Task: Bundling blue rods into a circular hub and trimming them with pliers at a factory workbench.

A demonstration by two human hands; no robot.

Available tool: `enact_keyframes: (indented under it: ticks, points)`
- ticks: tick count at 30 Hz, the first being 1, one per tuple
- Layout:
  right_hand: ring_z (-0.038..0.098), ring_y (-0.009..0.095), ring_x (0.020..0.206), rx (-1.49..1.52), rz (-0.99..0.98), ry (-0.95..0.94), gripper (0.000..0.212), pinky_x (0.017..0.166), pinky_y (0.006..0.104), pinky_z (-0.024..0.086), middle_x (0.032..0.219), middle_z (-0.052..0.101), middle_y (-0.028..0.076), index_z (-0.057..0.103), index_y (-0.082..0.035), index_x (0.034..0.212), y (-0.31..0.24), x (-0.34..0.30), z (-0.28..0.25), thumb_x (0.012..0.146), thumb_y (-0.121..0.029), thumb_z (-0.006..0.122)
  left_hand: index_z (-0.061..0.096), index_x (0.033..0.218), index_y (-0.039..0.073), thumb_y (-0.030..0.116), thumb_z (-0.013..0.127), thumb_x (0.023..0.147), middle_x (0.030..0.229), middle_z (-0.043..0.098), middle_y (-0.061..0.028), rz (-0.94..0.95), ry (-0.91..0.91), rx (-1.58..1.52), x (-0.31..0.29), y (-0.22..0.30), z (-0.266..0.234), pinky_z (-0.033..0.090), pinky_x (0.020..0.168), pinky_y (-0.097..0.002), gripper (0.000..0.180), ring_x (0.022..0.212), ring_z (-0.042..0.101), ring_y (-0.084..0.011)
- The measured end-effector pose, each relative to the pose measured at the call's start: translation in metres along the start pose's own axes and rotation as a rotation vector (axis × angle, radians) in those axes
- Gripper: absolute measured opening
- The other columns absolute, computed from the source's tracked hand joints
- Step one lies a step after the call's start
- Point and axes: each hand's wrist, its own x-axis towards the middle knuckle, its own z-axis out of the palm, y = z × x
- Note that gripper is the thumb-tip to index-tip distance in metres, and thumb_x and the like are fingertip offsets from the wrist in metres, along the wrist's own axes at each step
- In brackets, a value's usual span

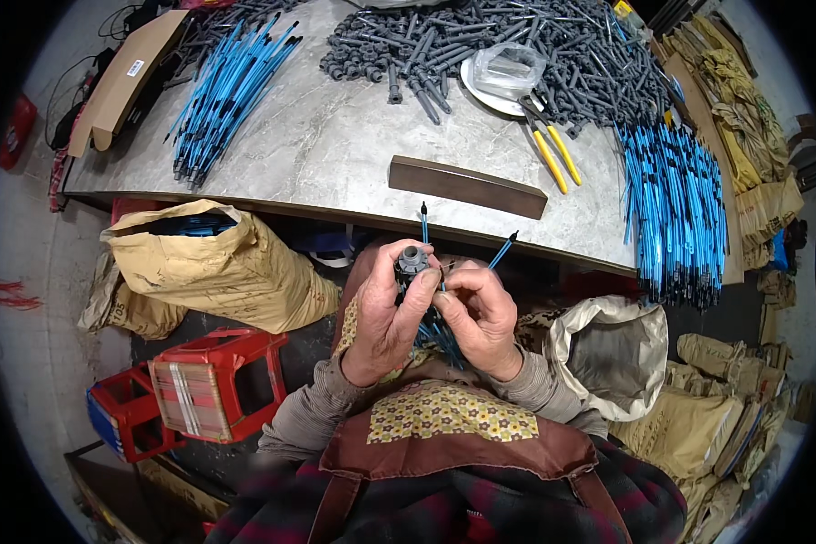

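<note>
Beside a grey marbled surface point(335, 145), left fingers point(418, 297) pinching a round dark-grey plastic fitting point(413, 261), right fingers point(477, 283) pressed together, slim blue black-tipped rod point(504, 250) jutting beyond

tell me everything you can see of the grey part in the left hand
The grey part looks like plastic: a short round neck with an opening, above a wider collar. The opening faces up, roughly toward the camera. The left hand holds it between thumb and fingers, on the person's side of the table. Its lower end is hidden.
</note>
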Motion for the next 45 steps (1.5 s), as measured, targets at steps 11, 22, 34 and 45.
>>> enact_keyframes:
  ticks: [11, 22, 34, 45]
  points:
    - [0.055, 0.014, 0.074, -0.218, -0.220, 0.071, 0.027, 0.064, 0.0246, 0.046, 0.100, 0.063, 0.009, 0.066, -0.001, 0.109, -0.012, 0.006, 0.006, 0.083, 0.002, 0.073, 0.066, 0.114, -0.001, 0.005, 0.066, 0.091, 0.113, 0.063, -0.0170, -0.078, -0.187, -0.510, 0.013, -0.015, -0.037, 0.051, 0.090, -0.0336, 0.025, 0.103, 0.062, -0.0254]
    - [0.062, 0.028, 0.098, -0.607, -0.304, 0.131, 0.054, 0.084, 0.0343, 0.052, 0.118, 0.061, 0.019, 0.059, 0.005, 0.125, -0.053, -0.009, 0.005, 0.075, -0.002, 0.080, 0.071, 0.103, -0.003, -0.001, 0.076, 0.079, 0.112, 0.062, -0.0170, 0.056, -0.160, -0.271, 0.018, 0.024, -0.007, 0.050, 0.084, -0.0294, 0.024, 0.092, 0.060, -0.0214]
    - [0.062, 0.030, 0.100, -0.573, -0.349, 0.153, 0.063, 0.084, 0.0358, 0.054, 0.123, 0.057, 0.021, 0.054, 0.007, 0.132, -0.067, -0.002, -0.052, 0.078, -0.011, 0.081, 0.069, 0.109, -0.004, -0.009, 0.077, 0.073, 0.111, 0.060, -0.0134, 0.229, -0.300, 0.013, 0.021, 0.076, 0.031, 0.045, 0.078, -0.0238, 0.037, 0.087, 0.055, -0.0164]
    - [0.059, 0.027, 0.103, -0.313, -0.233, -0.011, 0.054, 0.092, 0.0352, 0.049, 0.121, 0.058, 0.017, 0.056, 0.005, 0.130, -0.068, -0.009, -0.066, 0.083, -0.009, 0.076, 0.068, 0.113, -0.004, -0.004, 0.075, 0.079, 0.110, 0.061, -0.0102, 0.133, -0.217, 0.041, 0.007, 0.066, 0.046, 0.045, 0.075, -0.0209, 0.034, 0.083, 0.054, -0.0125]
